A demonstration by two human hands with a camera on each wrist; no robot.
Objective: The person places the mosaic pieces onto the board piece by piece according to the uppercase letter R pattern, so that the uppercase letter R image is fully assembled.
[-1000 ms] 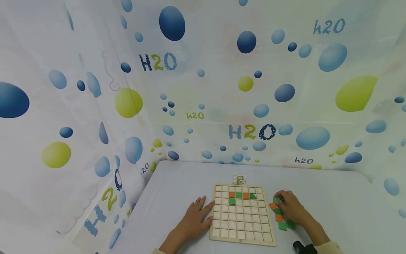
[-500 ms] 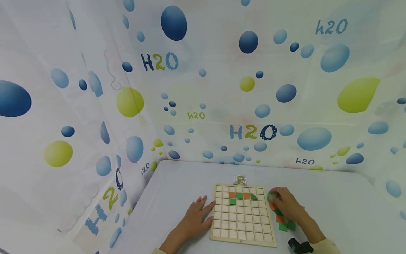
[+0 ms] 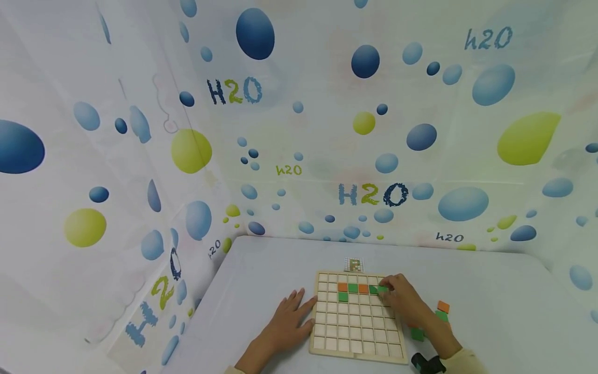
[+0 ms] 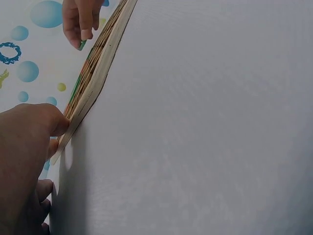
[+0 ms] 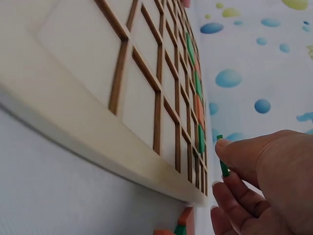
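A square wooden grid board (image 3: 356,332) lies on the white table. In its second row sit an orange tile (image 3: 343,286), a green tile (image 3: 353,288), another orange tile (image 3: 363,288) and a green tile with a rounded corner (image 3: 373,290). One more green tile (image 3: 343,296) is below the first orange one. My right hand (image 3: 407,301) pinches a thin green tile (image 5: 224,165) between thumb and fingers, over the right end of that row. With fingers spread, my left hand (image 3: 288,321) rests at the board's left edge, thumb and index finger touching the frame.
Right of the board, partly hidden under my right forearm, lie several loose tiles, among them an orange tile (image 3: 443,306) and a green tile (image 3: 417,335). A small pattern card (image 3: 353,265) lies behind the board. Drop-printed sheeting (image 3: 317,135) encloses the table's back and left.
My right hand has picked up a green tile from the loose pile and carried it left to the board's upper right. The left hand has stayed in place.
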